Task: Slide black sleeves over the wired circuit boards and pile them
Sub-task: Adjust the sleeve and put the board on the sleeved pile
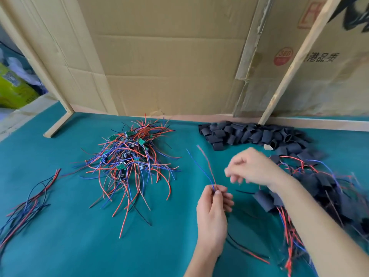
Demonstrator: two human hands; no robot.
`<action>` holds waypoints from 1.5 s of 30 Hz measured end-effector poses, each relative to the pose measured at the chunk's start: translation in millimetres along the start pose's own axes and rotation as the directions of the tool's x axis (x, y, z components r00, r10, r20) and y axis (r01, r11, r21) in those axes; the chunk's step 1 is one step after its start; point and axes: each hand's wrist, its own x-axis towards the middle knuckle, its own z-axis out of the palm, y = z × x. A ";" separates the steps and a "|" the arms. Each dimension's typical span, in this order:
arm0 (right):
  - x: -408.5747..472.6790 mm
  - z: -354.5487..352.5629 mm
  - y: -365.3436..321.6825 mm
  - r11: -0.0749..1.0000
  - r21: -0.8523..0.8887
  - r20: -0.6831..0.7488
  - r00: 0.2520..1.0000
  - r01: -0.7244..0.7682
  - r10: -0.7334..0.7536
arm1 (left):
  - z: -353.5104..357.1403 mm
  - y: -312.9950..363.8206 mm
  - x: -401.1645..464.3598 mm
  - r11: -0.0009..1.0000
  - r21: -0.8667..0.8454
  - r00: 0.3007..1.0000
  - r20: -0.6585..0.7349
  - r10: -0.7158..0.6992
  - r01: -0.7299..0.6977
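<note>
Left hand (214, 204) pinches wires (201, 166) upright, ends free for sleeving; right hand (251, 166) blurred, grip unclear, near sleeves (249, 134).

Bare green mat (65, 246) lies between wired boards (129, 156) and sleeved pile (323, 196).

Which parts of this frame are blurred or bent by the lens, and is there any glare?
Head view: the right hand is smeared by motion, its fingers indistinct, as is the sleeved pile beside it; the left hand and the bare-board pile are sharper. Wide-angle distortion tilts the cardboard wall and wooden strips. Lighting is soft and even, with no glare.
</note>
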 end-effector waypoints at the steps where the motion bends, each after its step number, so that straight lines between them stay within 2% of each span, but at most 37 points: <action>1: 20.5 1.4 1.7 0.999 -0.011 -0.141 0.989 -0.037 0.035 | 0.2 0.3 -0.4 1.000 -0.006 1.000 0.008 -0.009 0.009; 2: 40.1 5.0 2.3 0.996 -0.031 -0.258 0.964 -0.080 0.070 | 0.9 0.5 -1.0 1.000 -0.007 1.000 0.022 -0.014 0.014; 4: 70.7 17.5 -0.4 0.981 -0.074 -0.404 0.905 -0.178 0.134 | 2.2 1.2 -2.3 1.000 0.000 0.999 0.049 -0.017 0.017; 10: 117.4 50.6 -0.9 0.940 -0.072 -0.515 0.820 -0.334 0.252 | 1.8 -3.9 -1.2 0.999 0.037 0.996 0.088 0.032 -0.035; 13: 112.1 46.1 2.8 0.949 0.016 -0.554 0.788 -0.314 0.270 | 3.6 -5.5 -2.0 0.999 0.024 0.995 0.092 0.038 -0.041; 15: 93.8 41.3 9.1 0.964 0.124 -0.569 0.779 -0.234 0.263 | 5.3 -5.1 -1.6 1.000 -0.010 0.997 0.078 0.028 -0.028; 17: 62.8 38.3 15.3 0.947 0.307 -0.532 0.808 -0.096 0.254 | 8.1 -5.6 -1.1 0.999 -0.032 0.999 0.051 0.018 -0.017; 19: 27.6 39.8 19.1 0.891 0.454 -0.438 0.875 0.017 0.206 | 11.2 -4.7 -2.2 0.999 -0.020 0.999 0.020 0.027 -0.027; 22: -14.8 48.8 23.4 0.771 0.626 -0.303 0.948 0.119 0.100 | 14.2 -1.3 -4.7 0.999 0.008 0.999 0.001 0.047 -0.047; 24: -29.8 52.3 25.7 0.712 0.686 -0.257 0.965 0.151 0.043 | 14.8 1.1 -6.8 0.998 0.031 0.998 0.008 0.058 -0.058; 35: -47.7 38.5 30.6 0.821 0.535 -0.180 0.976 0.198 -0.118 | 18.1 -3.0 -4.2 0.990 0.094 0.994 0.037 0.102 -0.105; 37: -48.3 35.0 31.3 0.826 0.522 -0.177 0.974 0.213 -0.139 | 17.8 -3.8 -3.8 0.989 0.101 0.994 0.041 0.101 -0.105; 42: -51.3 24.6 43.8 0.794 0.575 -0.039 0.975 0.200 -0.217 | 14.7 -2.3 -4.3 0.985 0.130 0.991 0.082 0.106 -0.116; 45: -50.3 21.6 46.6 0.769 0.597 -0.103 0.973 0.226 -0.207 | 15.6 -1.1 -5.3 0.983 0.136 0.989 0.104 0.107 -0.121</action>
